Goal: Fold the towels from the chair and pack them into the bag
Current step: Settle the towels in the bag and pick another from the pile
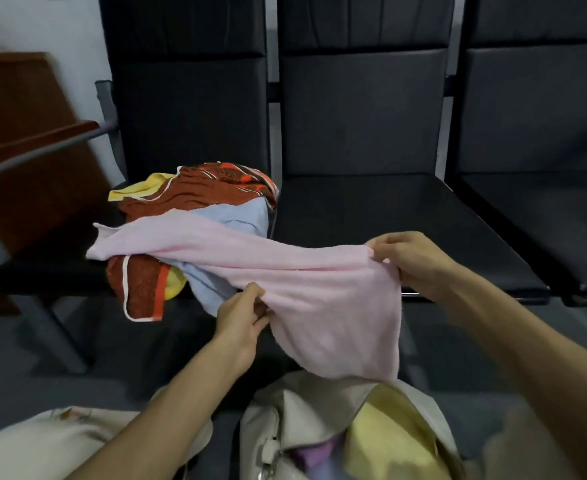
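Pink towel (305, 271) is off the pile at one end only. Its far end lies across the heap on the left chair (53, 271). The rest stretches toward the middle seat and sags down over the bag (285, 420).

Hands are well apart, both clamped on the towel. Left hand (240, 317) pinches the near edge around mid-span. Right hand (413, 261) grips the right-hand end, cloth bunched in the fingers.

The heap holds a rust-red patterned towel (195, 192), a light blue towel (243, 213) and a yellow towel (136, 188), all unfolded. The bag sits open at the bottom of view with yellow cloth (389, 441) and something purple (316, 452) inside, so I'd say packing is partway done.

Step, as I read it: pulling the towel free and finding corners, no fold made yet.

Next move needs:
- far end lifted clear of the heap, not dragged
- left hand run along the edge to a corner so the towel hangs flat
- then halve it

Risk: the rust-red one already hangs over the seat front, and a hard tug could pull it off.
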